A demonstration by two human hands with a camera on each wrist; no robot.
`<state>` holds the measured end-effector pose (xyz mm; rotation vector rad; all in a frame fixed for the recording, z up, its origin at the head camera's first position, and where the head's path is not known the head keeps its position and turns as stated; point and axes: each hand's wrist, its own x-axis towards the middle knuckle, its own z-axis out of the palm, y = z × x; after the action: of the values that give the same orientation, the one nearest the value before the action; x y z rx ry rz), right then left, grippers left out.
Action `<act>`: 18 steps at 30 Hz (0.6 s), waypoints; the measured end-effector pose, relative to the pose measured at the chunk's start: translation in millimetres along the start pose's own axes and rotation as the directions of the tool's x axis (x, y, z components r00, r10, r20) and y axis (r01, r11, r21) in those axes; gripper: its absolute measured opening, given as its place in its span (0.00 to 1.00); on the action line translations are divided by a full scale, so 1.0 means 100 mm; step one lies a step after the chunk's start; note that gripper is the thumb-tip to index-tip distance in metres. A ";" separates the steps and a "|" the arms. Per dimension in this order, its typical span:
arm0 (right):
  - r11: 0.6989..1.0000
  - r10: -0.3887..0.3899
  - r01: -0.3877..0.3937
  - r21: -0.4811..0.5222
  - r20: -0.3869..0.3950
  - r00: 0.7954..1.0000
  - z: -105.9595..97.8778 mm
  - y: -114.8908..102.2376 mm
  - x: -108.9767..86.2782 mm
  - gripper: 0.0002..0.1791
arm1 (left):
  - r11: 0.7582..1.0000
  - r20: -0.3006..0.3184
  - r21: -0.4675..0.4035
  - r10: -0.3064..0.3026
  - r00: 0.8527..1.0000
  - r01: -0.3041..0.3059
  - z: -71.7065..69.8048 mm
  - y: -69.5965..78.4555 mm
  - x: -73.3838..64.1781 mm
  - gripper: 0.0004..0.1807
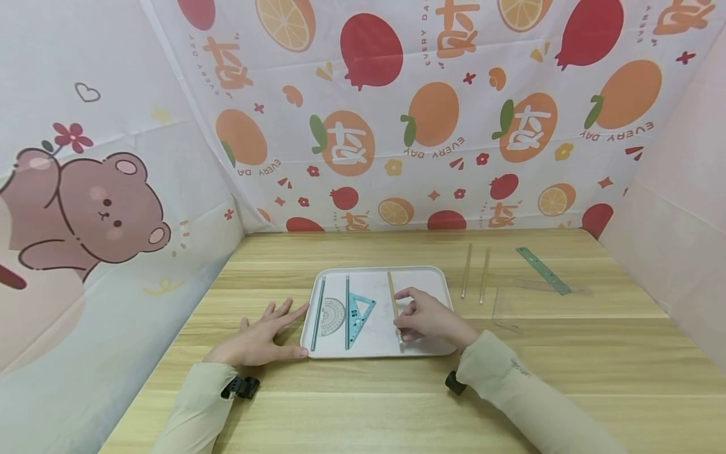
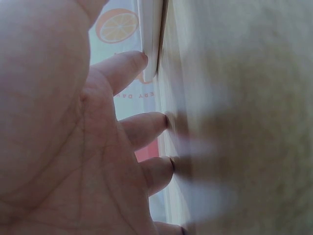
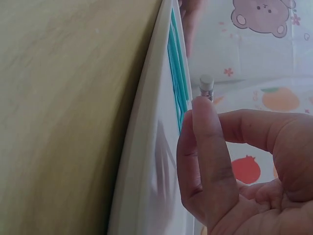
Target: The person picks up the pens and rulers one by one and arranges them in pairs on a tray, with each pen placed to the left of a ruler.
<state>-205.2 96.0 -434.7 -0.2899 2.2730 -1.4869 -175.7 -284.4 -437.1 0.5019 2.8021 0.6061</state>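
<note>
The left wrist view exposed the palm of the left hand [image 2: 93,147], hidden from the head view; its fingers were spread, one touching the edge of the tray [image 1: 379,280]. Open tray floor separated the set square [image 1: 355,326] from the tan pencil [image 1: 393,296], pinched by the right hand [image 1: 428,320] above the tray.

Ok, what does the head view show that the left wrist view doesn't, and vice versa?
Head only: right hand pinching a tan pencil; two teal pencils, a protractor and a blue set square on the tray; two loose tan pencils, a green ruler and clear plastic pieces right of it; bear print.

Left wrist only: the palm side of the left hand.

Both: left hand, tray (just its edge from the wrist), table, fruit-print cloth.
</note>
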 end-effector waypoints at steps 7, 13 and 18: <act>1.000 0.024 -0.024 0.010 -0.019 1.000 0.10 -0.03 0.05 0.32 | 1.000 0.002 -0.001 -0.001 1.000 0.001 0.00 0.00 0.00 0.56; 0.999 0.037 -0.038 -0.008 -0.023 0.999 0.17 -0.10 0.06 0.32 | 1.000 0.002 -0.002 -0.002 1.000 0.002 0.00 0.00 0.00 0.56; 0.998 0.044 -0.045 -0.052 -0.023 0.999 0.21 -0.12 0.08 0.31 | 1.000 0.001 0.002 -0.002 1.000 0.002 -0.01 0.00 0.00 0.56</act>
<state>-203.8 71.0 -432.8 -0.2373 2.3231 -1.4165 -175.5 -284.3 -436.3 0.4992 2.8024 0.6019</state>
